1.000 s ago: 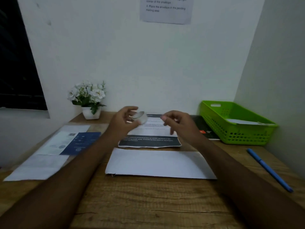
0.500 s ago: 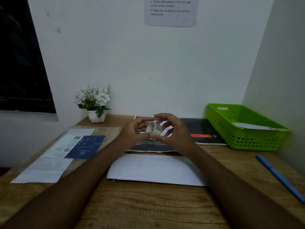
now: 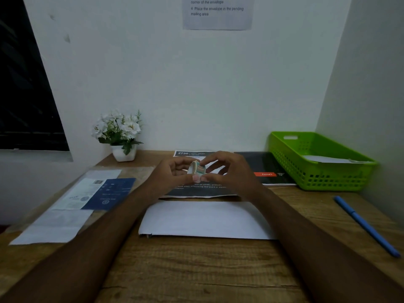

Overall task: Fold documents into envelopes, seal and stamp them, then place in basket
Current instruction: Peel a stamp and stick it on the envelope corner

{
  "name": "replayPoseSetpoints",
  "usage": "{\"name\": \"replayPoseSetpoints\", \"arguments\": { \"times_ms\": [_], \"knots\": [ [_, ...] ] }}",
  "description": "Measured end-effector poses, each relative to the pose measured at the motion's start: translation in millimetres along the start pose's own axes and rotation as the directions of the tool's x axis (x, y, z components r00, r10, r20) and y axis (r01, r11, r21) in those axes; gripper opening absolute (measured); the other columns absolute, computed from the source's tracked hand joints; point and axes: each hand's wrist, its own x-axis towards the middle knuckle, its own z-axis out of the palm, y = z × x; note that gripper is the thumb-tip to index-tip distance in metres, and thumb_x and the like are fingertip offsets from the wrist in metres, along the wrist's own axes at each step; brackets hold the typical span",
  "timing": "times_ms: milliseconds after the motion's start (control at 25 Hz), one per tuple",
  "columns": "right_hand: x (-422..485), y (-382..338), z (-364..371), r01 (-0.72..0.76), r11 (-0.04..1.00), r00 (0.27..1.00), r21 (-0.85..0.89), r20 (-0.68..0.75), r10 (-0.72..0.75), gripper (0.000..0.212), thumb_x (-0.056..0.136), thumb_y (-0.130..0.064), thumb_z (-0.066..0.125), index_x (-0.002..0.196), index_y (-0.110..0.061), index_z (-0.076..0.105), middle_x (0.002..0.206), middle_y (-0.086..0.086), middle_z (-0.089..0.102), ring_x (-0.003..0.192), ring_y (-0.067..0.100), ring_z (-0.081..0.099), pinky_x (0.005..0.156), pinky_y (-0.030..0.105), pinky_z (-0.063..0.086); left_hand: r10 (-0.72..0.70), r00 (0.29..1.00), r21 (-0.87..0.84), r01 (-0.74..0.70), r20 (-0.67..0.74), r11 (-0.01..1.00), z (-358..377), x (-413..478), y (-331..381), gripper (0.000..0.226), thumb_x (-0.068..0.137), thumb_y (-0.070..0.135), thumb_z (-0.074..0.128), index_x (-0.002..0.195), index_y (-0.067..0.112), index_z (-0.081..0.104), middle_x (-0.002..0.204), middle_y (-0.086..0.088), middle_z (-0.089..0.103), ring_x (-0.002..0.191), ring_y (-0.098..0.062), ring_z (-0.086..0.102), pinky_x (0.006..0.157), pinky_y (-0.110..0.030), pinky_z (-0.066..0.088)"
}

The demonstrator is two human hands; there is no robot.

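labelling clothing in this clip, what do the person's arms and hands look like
Bare throughout: no gloves on the left hand or the right hand, no sleeves anywhere in view, and no watch, bracelet or ring that can be seen.

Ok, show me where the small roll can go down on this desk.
Bare wood lies on the wooden desk on the near side of the white envelope, and between that envelope and the blue pen. Crowded: the dark printed sheets behind the envelope, up to the green plastic basket, and the blue-and-white papers at left.
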Motion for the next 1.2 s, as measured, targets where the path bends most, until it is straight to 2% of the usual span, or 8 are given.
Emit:
{"name": "replayPoseSetpoints", "arguments": {
  "times_ms": [120,240,440,560,680,960,1080,1200],
  "knots": [
    [2,3,1,0.030,0.999,1.000,0.038,0.000,-0.030,0.017,0.074,-0.010,0.081,0.089,-0.016,0.076,0.091,-0.003,0.075,0.079,0.012,0.072,0.064,0.023,0.055,-0.006,1.000,0.016,0.005,0.013,1.000,-1,0,0,0.038,0.073,-0.003,0.071,0.109,0.010,0.063,0.096,0.002,0.073,0.089,-0.014,0.069,0.071,-0.022,0.055],
    [1,1,1,0.069,0.998,0.997,-0.015,-0.027,-0.069,0.011,0.079,-0.012,0.077,0.090,-0.014,0.077,0.091,-0.003,0.075,0.080,0.009,0.071,0.061,0.010,0.046,-0.024,1.000,-0.014,0.024,0.005,1.000,0,-1,2,0.036,0.076,-0.006,0.068,0.110,0.006,0.062,0.095,0.000,0.072,0.087,-0.013,0.069,0.068,-0.023,0.056],
    [1,2,0,0.172,0.968,0.983,-0.183,-0.034,-0.181,0.009,0.085,-0.019,0.071,0.091,-0.013,0.074,0.093,-0.002,0.071,0.086,0.010,0.065,0.064,0.022,0.053,-0.059,0.998,-0.037,0.059,-0.012,0.998,1,-3,5,0.023,0.081,0.001,0.065,0.100,0.014,0.064,0.088,0.003,0.075,0.084,-0.017,0.071,0.064,-0.024,0.058],
    [1,0,0,0.141,0.974,0.989,-0.176,-0.021,-0.147,0.011,0.090,-0.020,0.064,0.091,-0.010,0.069,0.090,-0.001,0.068,0.084,0.010,0.061,0.068,0.015,0.049,-0.075,0.997,-0.030,0.075,0.001,0.997,2,-4,7,0.021,0.082,0.007,0.064,0.102,0.014,0.065,0.092,-0.003,0.074,0.085,-0.023,0.071,0.065,-0.026,0.059],
    [0,-2,5,0.132,0.972,0.989,-0.193,-0.043,-0.143,0.009,0.093,-0.018,0.059,0.092,-0.010,0.064,0.090,-0.003,0.065,0.084,0.008,0.058,0.071,0.012,0.046,-0.079,0.997,-0.040,0.079,-0.009,0.996,4,-5,10,0.021,0.082,0.006,0.064,0.101,0.015,0.064,0.087,0.006,0.075,0.084,-0.016,0.071,0.064,-0.023,0.057],
    [0,-3,8,0.101,0.979,0.990,-0.178,-0.078,-0.117,0.006,0.095,-0.017,0.054,0.092,-0.014,0.058,0.085,-0.007,0.060,0.081,0.013,0.057,0.071,0.029,0.050,-0.092,0.996,-0.051,0.093,0.021,0.994,5,-6,10,0.026,0.080,0.000,0.064,0.105,0.010,0.063,0.086,0.004,0.075,0.083,-0.015,0.071,0.064,-0.021,0.056],
    [0,-3,11,0.086,0.983,0.990,-0.161,-0.096,-0.103,0.005,0.095,-0.015,0.054,0.091,-0.014,0.058,0.082,-0.007,0.060,0.078,0.012,0.057,0.067,0.028,0.050,-0.090,0.996,-0.039,0.091,0.027,0.995,4,-5,7,0.033,0.078,-0.001,0.066,0.110,0.007,0.063,0.091,0.001,0.075,0.086,-0.018,0.071,0.067,-0.022,0.056],
    [1,-4,13,0.064,0.993,0.989,-0.099,-0.123,-0.076,0.007,0.095,-0.013,0.054,0.089,-0.012,0.059,0.076,-0.010,0.059,0.073,0.007,0.056,0.064,0.030,0.051,-0.067,0.997,-0.005,0.067,0.037,0.998,3,-4,6,0.035,0.076,-0.004,0.068,0.106,0.014,0.065,0.090,0.006,0.075,0.087,-0.014,0.070,0.069,-0.020,0.055]
  ]
}}
